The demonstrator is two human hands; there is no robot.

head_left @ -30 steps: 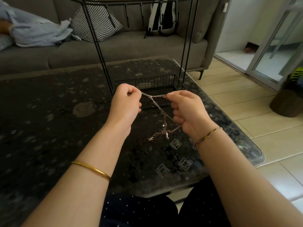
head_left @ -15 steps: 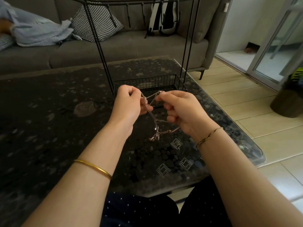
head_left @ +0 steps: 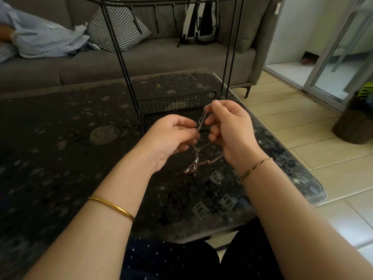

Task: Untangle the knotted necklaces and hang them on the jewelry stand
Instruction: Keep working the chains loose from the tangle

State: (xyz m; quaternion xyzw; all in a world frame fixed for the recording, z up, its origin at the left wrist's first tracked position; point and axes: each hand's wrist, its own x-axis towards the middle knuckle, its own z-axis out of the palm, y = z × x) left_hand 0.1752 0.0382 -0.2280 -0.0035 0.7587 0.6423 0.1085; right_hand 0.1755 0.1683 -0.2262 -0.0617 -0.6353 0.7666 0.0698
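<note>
Thin tangled necklaces, silver and rose-gold, hang between my hands above the dark table. My left hand pinches the chains at about mid-length between thumb and fingers. My right hand pinches the upper end higher up, near the stand's basket. A knotted clump with a pendant dangles below, just above the tabletop. The black wire jewelry stand rises behind my hands, with a mesh basket at its base and hooks along its top bar.
A grey sofa with a houndstooth cushion, a backpack and a person in pale cloth at the far left stands behind the table. Tiled floor and a glass door lie to the right. A dark stump-like object sits on the floor.
My hands came closer together, then my right hand rose while my left dropped and turned palm-inward. The chain between them went from a horizontal stretch to a steep diagonal.
</note>
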